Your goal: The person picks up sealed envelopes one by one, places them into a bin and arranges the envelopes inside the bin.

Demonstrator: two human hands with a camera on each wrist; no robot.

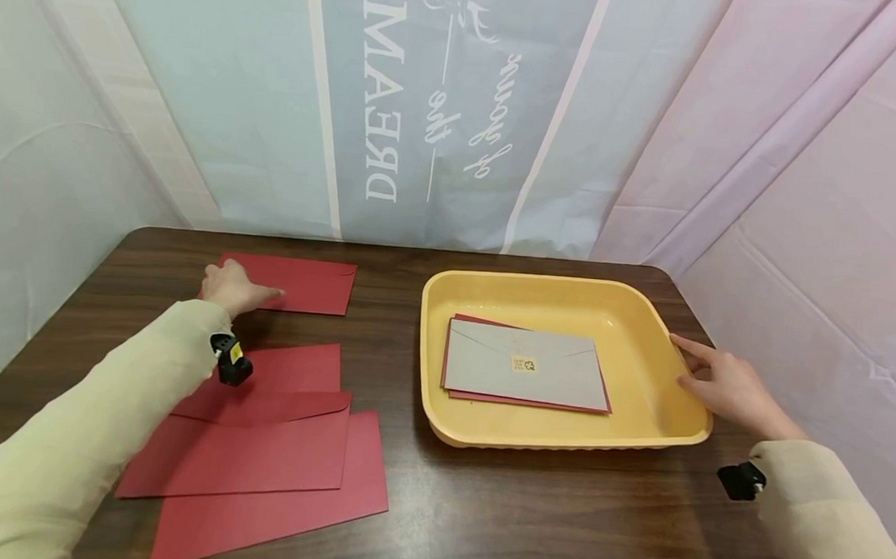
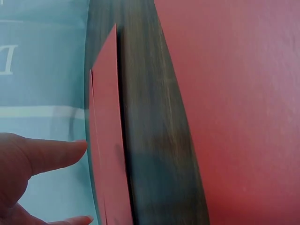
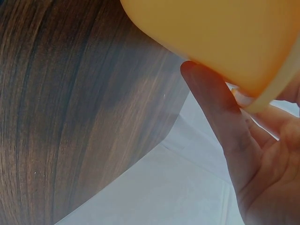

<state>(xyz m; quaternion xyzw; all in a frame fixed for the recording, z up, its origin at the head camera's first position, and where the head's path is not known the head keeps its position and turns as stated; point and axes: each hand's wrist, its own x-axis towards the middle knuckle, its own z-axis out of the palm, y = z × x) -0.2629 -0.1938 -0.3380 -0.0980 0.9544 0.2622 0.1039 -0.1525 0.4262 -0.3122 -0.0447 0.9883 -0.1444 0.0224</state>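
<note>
My left hand (image 1: 235, 289) is over the left end of a red envelope (image 1: 312, 286) at the back left of the table. In the left wrist view the thumb (image 2: 54, 153) and a fingertip are spread apart beside the envelope, with nothing pinched between them; the other fingers are hidden. At the right side of a yellow plastic tray (image 1: 659, 440), my right hand (image 1: 732, 394) grips the rim. The right wrist view shows a digit (image 3: 213, 101) against the tray's outer wall and others round the rim. Inside the tray lies a silver-grey envelope (image 1: 482, 368) on top of red ones.
Several red envelopes (image 1: 260, 459) overlap at the front left of the dark wooden table (image 1: 438, 496), under my left forearm. A printed cloth (image 1: 276, 97) hangs behind the table, with pale cloth walls (image 1: 832, 246) at both sides.
</note>
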